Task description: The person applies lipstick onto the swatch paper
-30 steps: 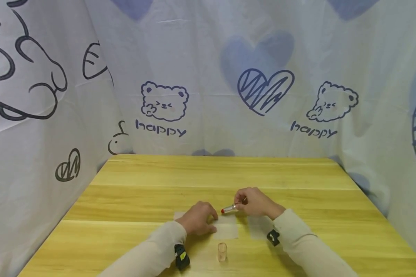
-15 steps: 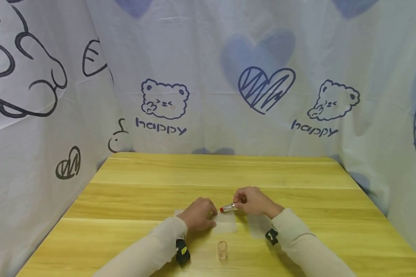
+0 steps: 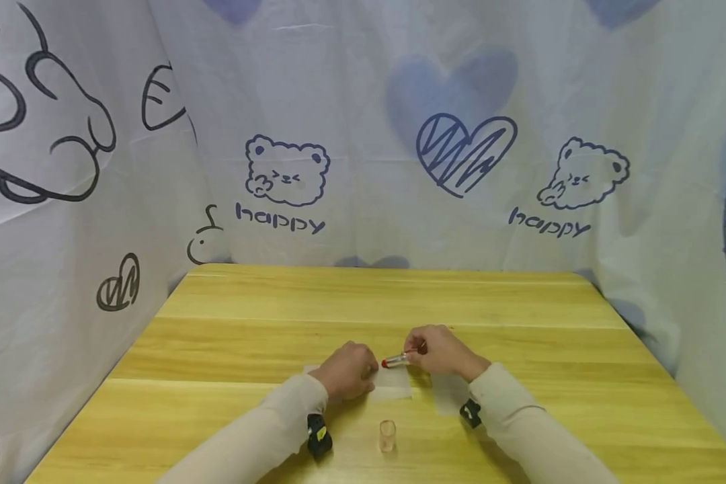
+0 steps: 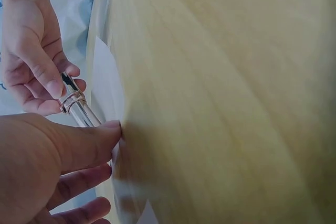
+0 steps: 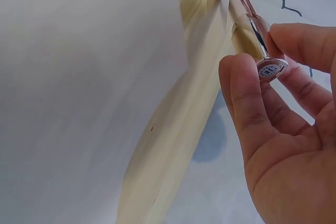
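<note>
Two hands are meeting over the middle paper sheet (image 3: 393,386). With thumb and fingertips closed, my right hand (image 3: 440,351) is pinching the lipstick (image 3: 396,360) by its base and holding it at the sheet's far edge. Its long axis is running leftward, slightly slanting, and its red tip is pointing toward my left hand (image 3: 345,372); whether it is touching the sheet, I can't tell. My left hand is resting on the sheet's left part, thumb and fingers apart, apparently gripping nothing. A clear cylinder (image 3: 387,437) is standing nearside of the sheet.
</note>
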`<state>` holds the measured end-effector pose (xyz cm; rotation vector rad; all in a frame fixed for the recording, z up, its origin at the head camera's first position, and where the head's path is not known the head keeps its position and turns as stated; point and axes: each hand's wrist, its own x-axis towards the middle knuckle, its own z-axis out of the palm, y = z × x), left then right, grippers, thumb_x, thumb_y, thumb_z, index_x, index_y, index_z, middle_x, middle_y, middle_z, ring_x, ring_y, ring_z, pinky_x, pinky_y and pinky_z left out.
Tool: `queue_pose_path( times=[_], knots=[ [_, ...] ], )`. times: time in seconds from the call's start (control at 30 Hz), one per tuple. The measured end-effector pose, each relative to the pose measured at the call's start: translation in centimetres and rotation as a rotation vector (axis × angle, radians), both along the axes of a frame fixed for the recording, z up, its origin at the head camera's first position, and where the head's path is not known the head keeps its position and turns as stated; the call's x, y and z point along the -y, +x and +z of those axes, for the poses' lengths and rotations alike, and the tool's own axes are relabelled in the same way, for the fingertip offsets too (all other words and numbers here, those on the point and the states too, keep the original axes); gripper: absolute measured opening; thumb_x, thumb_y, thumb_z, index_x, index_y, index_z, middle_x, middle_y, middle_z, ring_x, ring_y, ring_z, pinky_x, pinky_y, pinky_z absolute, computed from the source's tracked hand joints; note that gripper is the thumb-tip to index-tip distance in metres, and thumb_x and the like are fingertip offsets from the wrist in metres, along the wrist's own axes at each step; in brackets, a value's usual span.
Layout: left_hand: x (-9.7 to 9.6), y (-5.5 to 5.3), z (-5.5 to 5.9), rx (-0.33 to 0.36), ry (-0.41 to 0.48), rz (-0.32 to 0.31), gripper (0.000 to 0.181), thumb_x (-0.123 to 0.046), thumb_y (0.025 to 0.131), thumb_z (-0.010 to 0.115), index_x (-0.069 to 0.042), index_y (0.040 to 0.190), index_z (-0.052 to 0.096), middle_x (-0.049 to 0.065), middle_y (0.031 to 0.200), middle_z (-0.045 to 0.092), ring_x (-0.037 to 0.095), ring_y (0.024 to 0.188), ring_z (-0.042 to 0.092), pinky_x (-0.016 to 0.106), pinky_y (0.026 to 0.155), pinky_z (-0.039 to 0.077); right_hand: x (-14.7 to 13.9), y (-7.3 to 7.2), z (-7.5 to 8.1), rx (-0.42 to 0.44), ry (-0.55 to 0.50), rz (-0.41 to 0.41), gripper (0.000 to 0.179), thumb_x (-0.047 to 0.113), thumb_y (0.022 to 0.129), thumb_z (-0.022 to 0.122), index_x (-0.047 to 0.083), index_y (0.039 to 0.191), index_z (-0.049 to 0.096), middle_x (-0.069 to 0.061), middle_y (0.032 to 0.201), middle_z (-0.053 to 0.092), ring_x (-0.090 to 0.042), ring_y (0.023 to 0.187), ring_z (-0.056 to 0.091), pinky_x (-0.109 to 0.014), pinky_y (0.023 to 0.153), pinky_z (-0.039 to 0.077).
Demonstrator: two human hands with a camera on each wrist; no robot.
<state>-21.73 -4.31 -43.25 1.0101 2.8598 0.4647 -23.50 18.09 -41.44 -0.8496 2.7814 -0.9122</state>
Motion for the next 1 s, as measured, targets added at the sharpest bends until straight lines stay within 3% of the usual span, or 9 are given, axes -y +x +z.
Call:
queue_pose_path(
  times=[0.37, 1.0],
  knots=[
    [0.26, 0.32, 0.18, 0.047, 0.041, 0.034, 0.023, -0.014, 0.080, 0.080, -0.007, 0.101, 0.075, 0.004, 0.102, 0.070, 0.025, 0.102, 0.061, 0.037, 0.089, 0.050, 0.21, 0.07, -0.27, -0.044, -0.004, 0.004, 0.009, 0.008, 0.089, 0.069, 0.013, 0.083, 0.066, 0.007, 0.075, 0.060, -0.008, 0.063, 0.050, -0.026, 0.058, 0.045],
    [0.30, 0.08, 0.35, 0.085, 0.031, 0.053, 0.017, -0.019, 0.081, 0.080, -0.011, 0.095, 0.074, -0.003, 0.094, 0.067, 0.020, 0.098, 0.056, 0.036, 0.086, 0.048, 0.08, 0.29, 0.15, -0.039, 0.007, 0.007, 0.008, 0.007, 0.089, 0.069, 0.012, 0.083, 0.066, 0.007, 0.074, 0.061, -0.008, 0.062, 0.051, -0.026, 0.057, 0.045]
  ],
)
